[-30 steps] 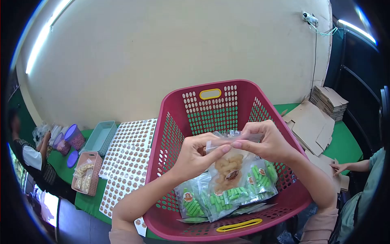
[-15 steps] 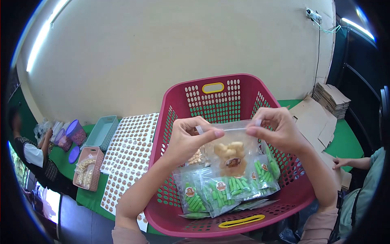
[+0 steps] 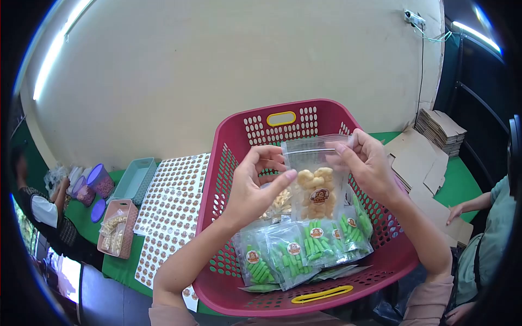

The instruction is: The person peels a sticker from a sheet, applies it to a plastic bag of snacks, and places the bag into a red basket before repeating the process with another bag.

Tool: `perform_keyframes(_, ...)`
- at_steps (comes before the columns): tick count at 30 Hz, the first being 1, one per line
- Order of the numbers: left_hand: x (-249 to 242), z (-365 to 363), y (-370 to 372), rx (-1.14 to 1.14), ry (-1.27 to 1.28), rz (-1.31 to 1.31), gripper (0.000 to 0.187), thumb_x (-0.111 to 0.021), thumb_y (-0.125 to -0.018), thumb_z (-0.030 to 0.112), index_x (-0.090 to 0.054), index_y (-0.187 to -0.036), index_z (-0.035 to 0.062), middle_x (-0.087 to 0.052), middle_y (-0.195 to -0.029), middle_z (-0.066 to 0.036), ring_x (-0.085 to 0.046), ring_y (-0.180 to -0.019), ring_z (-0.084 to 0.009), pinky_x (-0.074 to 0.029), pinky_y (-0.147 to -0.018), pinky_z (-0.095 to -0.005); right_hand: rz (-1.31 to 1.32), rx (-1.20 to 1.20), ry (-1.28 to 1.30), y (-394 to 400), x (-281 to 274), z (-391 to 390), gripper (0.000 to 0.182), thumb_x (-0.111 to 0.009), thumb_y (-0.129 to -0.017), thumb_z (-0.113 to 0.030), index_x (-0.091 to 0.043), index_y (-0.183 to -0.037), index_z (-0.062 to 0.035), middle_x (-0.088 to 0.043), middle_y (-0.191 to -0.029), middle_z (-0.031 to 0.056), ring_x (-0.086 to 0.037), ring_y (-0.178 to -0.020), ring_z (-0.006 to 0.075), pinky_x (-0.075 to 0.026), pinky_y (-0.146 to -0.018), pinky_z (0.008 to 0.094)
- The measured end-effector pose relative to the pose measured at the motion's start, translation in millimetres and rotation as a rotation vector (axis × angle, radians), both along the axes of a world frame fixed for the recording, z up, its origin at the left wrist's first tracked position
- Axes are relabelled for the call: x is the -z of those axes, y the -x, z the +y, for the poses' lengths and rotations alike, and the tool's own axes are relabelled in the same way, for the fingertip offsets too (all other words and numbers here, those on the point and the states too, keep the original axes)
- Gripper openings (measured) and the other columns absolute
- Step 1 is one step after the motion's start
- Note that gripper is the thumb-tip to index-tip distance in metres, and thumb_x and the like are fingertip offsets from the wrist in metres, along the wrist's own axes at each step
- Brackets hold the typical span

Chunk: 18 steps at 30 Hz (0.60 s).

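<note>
A clear zip pouch (image 3: 317, 198) of pale yellow snack pieces, with a round brown label, is held upright over the basket. My right hand (image 3: 368, 169) pinches the pouch near its zip strip at the upper right corner. At the pouch's left edge is my left hand (image 3: 255, 187), its thumb and fingers apart; the thumb tip is close to or touching the plastic. Below, a red perforated basket (image 3: 228, 127) with yellow handles holds several labelled pouches of green stick snacks (image 3: 293, 255) and some pale snack packs (image 3: 280, 204), partly hidden behind my left hand.
Sheets of round stickers (image 3: 173, 193) lie left of the basket on the green table. Beyond them are a pink tray (image 3: 129, 231), a teal tray (image 3: 136, 182) and purple-lidded tubs (image 3: 100, 182). Flattened cardboard (image 3: 421, 163) is at right. One person is at far left, another at right.
My left thumb and fingers have spread away from the zip strip. The pouch now faces me more squarely, its label clearer. My right hand still grips its upper right corner.
</note>
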<state>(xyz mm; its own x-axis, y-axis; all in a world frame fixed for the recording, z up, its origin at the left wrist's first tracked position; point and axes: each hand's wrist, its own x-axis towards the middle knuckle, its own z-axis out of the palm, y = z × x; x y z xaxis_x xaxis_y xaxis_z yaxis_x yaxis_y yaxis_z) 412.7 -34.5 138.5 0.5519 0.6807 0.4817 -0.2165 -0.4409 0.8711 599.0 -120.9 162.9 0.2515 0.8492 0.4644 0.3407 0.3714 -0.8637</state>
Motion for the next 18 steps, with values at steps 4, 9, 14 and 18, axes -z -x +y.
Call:
perform_keyframes(4,5,-5,-1,0.033,-0.074,0.075,0.066,-0.066,-0.072,0.021,-0.029,-0.122,-0.0019,-0.035,-0.119,-0.017,-0.039,-0.112,-0.0259,-0.037,-0.091,-0.0386,0.128,-0.014,-0.057,11,3,-2,0.017,-0.051,-0.083,-0.009,-0.044,-0.071,0.0002,-0.059,-0.074,0.0084,-0.057,-0.072,0.0073,-0.047,-0.057,0.0210)
perform_keyframes(9,11,-7,-3,0.270,0.016,0.104,0.102,-0.072,-0.065,0.033,-0.004,-0.131,-0.0041,-0.014,-0.134,-0.018,-0.022,-0.123,-0.0327,-0.024,-0.098,-0.0451,-0.016,-0.228,-0.124,25,5,-10,0.016,-0.052,-0.083,-0.011,-0.045,-0.078,0.0026,-0.052,-0.105,0.0252,-0.055,-0.094,0.0183,-0.048,-0.072,0.0275)
perform_keyframes(14,19,-13,3,0.388,-0.090,0.115,0.093,-0.066,-0.071,0.037,-0.006,-0.132,-0.0013,-0.016,-0.134,-0.018,-0.022,-0.124,-0.0272,-0.024,-0.099,-0.0380,-0.407,-0.411,-0.055,41,8,-22,0.040,-0.042,-0.086,-0.031,-0.043,-0.110,0.0017,-0.035,-0.126,0.0245,-0.032,-0.119,0.0340,-0.027,-0.096,0.0388)
perform_keyframes(18,11,-15,1,0.332,0.217,-0.006,0.047,-0.044,-0.088,0.029,-0.033,-0.125,0.0027,-0.044,-0.116,-0.010,-0.041,-0.109,-0.0172,-0.037,-0.089,-0.0323,-0.435,-0.280,-0.153,26,0,-14,0.028,-0.051,-0.081,-0.021,-0.049,-0.101,-0.0011,-0.041,-0.119,0.0213,-0.040,-0.111,0.0323,-0.031,-0.093,0.0374)
